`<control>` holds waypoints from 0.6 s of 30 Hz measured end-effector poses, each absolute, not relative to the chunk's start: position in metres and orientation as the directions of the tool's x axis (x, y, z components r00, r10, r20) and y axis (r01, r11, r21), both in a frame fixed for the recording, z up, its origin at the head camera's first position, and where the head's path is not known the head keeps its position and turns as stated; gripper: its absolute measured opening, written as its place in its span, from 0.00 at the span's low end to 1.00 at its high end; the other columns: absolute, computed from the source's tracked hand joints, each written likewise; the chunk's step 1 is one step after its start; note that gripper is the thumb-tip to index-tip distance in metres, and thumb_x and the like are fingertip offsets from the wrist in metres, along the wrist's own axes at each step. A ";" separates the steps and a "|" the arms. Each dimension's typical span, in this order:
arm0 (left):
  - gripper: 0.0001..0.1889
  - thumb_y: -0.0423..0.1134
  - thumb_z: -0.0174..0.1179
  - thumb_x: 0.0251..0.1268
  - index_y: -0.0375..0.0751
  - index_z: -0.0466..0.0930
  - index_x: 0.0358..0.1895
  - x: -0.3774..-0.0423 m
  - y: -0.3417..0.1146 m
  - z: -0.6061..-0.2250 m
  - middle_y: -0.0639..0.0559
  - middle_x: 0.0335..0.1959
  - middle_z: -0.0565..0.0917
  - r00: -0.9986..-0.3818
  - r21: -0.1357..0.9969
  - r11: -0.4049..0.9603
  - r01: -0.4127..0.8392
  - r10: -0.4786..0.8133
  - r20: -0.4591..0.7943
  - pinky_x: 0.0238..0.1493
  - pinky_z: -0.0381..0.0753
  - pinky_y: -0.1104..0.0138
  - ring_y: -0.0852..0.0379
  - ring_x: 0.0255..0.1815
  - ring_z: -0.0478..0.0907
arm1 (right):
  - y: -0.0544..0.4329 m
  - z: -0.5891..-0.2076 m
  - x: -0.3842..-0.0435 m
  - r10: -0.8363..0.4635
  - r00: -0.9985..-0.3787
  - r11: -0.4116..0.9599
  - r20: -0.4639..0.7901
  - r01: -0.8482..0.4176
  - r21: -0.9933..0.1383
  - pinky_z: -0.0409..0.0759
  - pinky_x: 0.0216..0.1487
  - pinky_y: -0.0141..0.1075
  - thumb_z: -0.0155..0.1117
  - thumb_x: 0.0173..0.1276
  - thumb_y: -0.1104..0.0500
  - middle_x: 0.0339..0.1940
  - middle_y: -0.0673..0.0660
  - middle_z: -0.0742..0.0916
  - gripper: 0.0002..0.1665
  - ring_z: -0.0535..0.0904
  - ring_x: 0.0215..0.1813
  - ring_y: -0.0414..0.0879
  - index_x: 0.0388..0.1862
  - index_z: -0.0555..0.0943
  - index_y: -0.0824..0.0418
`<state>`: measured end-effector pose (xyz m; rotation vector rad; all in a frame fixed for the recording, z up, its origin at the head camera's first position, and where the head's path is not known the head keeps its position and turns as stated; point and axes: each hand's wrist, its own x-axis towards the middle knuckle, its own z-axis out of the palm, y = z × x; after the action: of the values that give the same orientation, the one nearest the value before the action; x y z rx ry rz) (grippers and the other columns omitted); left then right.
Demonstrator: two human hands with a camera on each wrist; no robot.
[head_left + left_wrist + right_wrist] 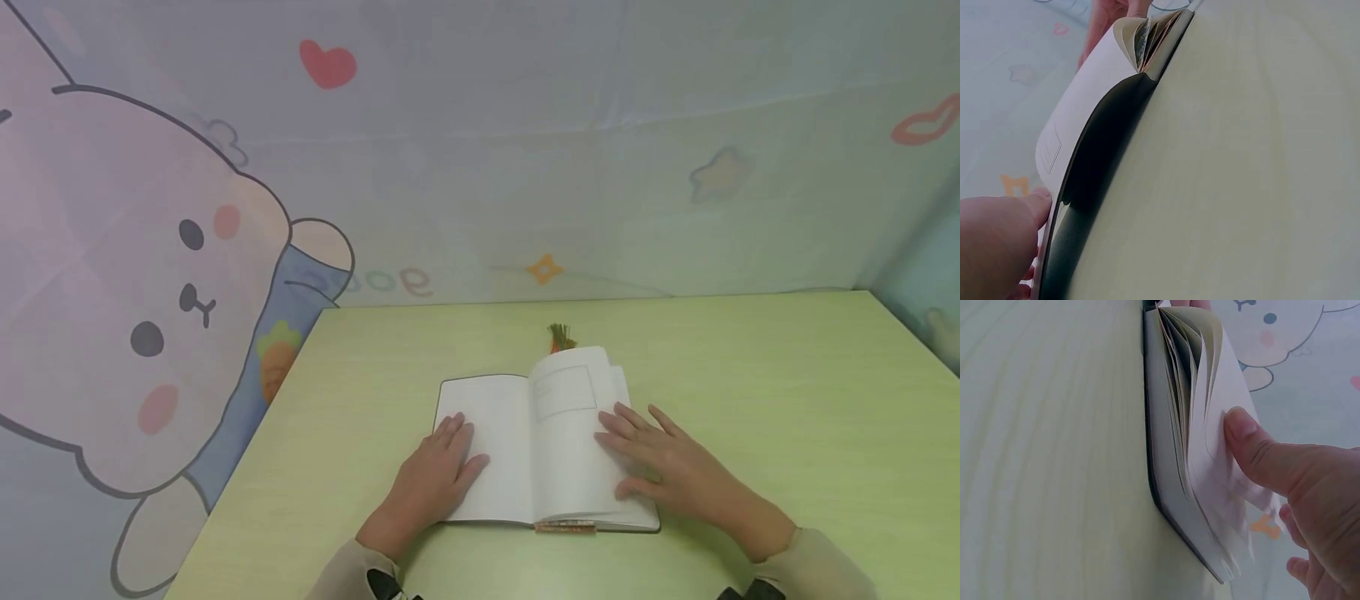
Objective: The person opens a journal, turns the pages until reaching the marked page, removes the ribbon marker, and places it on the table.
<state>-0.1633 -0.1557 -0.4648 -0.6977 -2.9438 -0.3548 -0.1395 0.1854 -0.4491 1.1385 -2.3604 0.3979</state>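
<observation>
An open notebook with a dark cover lies on the table, its near-blank pages facing up. On its left page rests my left hand, fingers extended. My right hand lies with fairly straight fingers over the outer edge of the right-hand pages. In the right wrist view the right thumb touches the top page, and the loose leaves below it fan apart. A thin rectangular outline shows on the upper right page. The left wrist view shows the cover's dark underside lifted slightly from the table.
A green tassel-like thing with some orange sticks out past the notebook's top edge. At the bottom edge a patterned strip peeks out. The pale green table meets a cartoon-printed cloth at its back and left.
</observation>
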 end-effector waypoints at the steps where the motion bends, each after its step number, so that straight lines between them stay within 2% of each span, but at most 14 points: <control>1: 0.31 0.56 0.42 0.71 0.34 0.65 0.65 -0.163 -0.156 -0.465 0.40 0.67 0.64 -0.890 0.200 0.869 0.453 0.431 0.146 0.63 0.62 0.51 0.45 0.69 0.58 | 0.184 -0.449 -0.140 -0.646 -0.533 0.613 0.546 -0.789 -0.044 0.46 0.71 0.44 0.61 0.57 0.38 0.65 0.60 0.73 0.41 0.63 0.68 0.53 0.62 0.73 0.64; 5: 0.31 0.56 0.42 0.71 0.34 0.65 0.65 -0.163 -0.155 -0.465 0.40 0.67 0.64 -0.890 0.199 0.868 0.455 0.432 0.148 0.63 0.62 0.51 0.45 0.69 0.58 | 0.178 -0.447 -0.141 -0.616 -0.543 0.627 0.570 -0.777 -0.063 0.48 0.71 0.43 0.59 0.58 0.37 0.66 0.63 0.71 0.44 0.64 0.67 0.54 0.64 0.70 0.66; 10: 0.31 0.56 0.42 0.71 0.34 0.65 0.65 -0.163 -0.154 -0.464 0.39 0.67 0.64 -0.890 0.196 0.869 0.454 0.431 0.149 0.63 0.62 0.51 0.45 0.69 0.58 | 0.174 -0.445 -0.140 -0.580 -0.563 0.627 0.589 -0.770 -0.119 0.43 0.72 0.38 0.58 0.58 0.36 0.67 0.65 0.69 0.49 0.63 0.67 0.57 0.67 0.64 0.70; 15: 0.31 0.56 0.42 0.71 0.34 0.65 0.65 -0.164 -0.153 -0.464 0.39 0.67 0.64 -0.890 0.192 0.870 0.453 0.430 0.152 0.63 0.62 0.51 0.45 0.69 0.59 | 0.172 -0.445 -0.141 -0.567 -0.560 0.620 0.604 -0.773 -0.134 0.42 0.72 0.38 0.56 0.60 0.34 0.67 0.65 0.69 0.49 0.64 0.67 0.57 0.67 0.64 0.70; 18: 0.31 0.55 0.43 0.71 0.34 0.65 0.65 -0.165 -0.154 -0.465 0.39 0.67 0.64 -0.889 0.192 0.870 0.454 0.430 0.157 0.63 0.63 0.51 0.45 0.68 0.59 | 0.170 -0.445 -0.142 -0.565 -0.544 0.620 0.620 -0.776 -0.116 0.45 0.71 0.41 0.55 0.61 0.34 0.66 0.64 0.71 0.48 0.65 0.66 0.57 0.65 0.66 0.70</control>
<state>-0.1646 -0.1537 -0.4650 -0.6951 -2.9320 -0.3415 -0.1420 0.1702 -0.4449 1.0518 -2.3056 0.5179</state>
